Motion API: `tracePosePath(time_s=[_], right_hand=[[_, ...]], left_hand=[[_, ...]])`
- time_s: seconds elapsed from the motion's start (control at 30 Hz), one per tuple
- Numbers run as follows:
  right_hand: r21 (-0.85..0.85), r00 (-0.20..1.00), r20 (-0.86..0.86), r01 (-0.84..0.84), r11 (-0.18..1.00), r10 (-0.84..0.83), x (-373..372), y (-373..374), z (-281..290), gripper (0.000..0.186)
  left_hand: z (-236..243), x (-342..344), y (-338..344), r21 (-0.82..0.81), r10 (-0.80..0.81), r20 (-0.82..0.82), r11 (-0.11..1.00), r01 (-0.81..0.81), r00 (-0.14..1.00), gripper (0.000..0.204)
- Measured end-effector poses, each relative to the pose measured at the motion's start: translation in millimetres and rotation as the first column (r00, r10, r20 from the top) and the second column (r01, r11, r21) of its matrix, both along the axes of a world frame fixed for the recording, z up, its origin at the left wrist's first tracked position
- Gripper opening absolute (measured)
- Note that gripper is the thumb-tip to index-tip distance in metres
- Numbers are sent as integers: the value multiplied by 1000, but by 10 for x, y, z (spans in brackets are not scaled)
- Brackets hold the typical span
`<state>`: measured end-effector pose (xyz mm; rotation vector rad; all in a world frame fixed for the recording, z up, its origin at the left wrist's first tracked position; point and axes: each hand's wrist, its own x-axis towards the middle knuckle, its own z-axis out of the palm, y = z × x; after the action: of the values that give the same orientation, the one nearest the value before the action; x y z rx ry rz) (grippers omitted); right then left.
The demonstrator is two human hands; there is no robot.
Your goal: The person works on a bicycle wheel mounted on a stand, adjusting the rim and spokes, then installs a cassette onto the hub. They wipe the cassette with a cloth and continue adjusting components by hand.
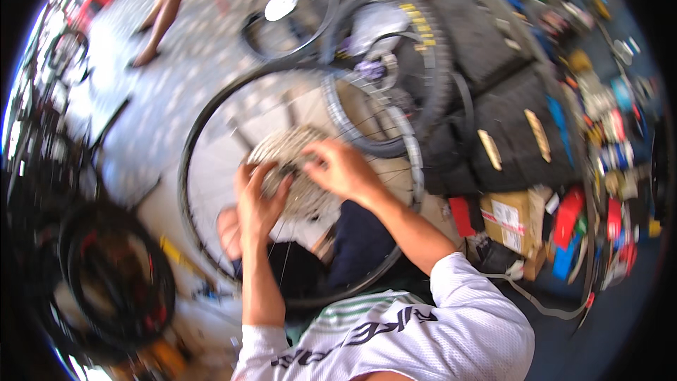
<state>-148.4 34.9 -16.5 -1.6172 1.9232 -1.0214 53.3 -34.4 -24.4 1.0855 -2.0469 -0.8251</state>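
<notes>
A bicycle wheel with a black tyre (186,183) lies tilted across my lap, its large silver cassette (303,201) facing up. Over the cassette's left side is my left hand (257,194), thumb and fingers curved and apart near the hub. My right hand (343,169) hovers at the upper right of the cassette, fingers bent toward the hub with a gap between them. Nothing I can make out is held in either hand. Motion blur hides whether the fingertips touch the cassette. The hub centre (289,168) shows dark between the hands.
More wheels lie beyond: a knobby tyre (436,63) and a thin rim (331,0). Black cases (504,127), a cardboard box (506,222) and cluttered shelves (610,120) stand right. Tyres (166,289) and bicycles are at left. Another person's leg (168,10) shows far left.
</notes>
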Motion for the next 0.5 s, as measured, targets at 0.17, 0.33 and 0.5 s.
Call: tracePosePath(time_s=[0.17,0.33,0.5], right_hand=[[63,990,-124,69,996,-60,-502,339,608,35],[-257,872,-293,325,910,-393,-1514,1144,1654,30],[-405,749,-187,531,744,-636,-2816,1898,2565,26]], left_hand=[[8,-6,75,-93,-19,163,995,34,986,51],[-201,57,-32,-163,-42,-24,986,37,999,47],[-335,338,-250,-171,316,-151,925,-340,937,27]])
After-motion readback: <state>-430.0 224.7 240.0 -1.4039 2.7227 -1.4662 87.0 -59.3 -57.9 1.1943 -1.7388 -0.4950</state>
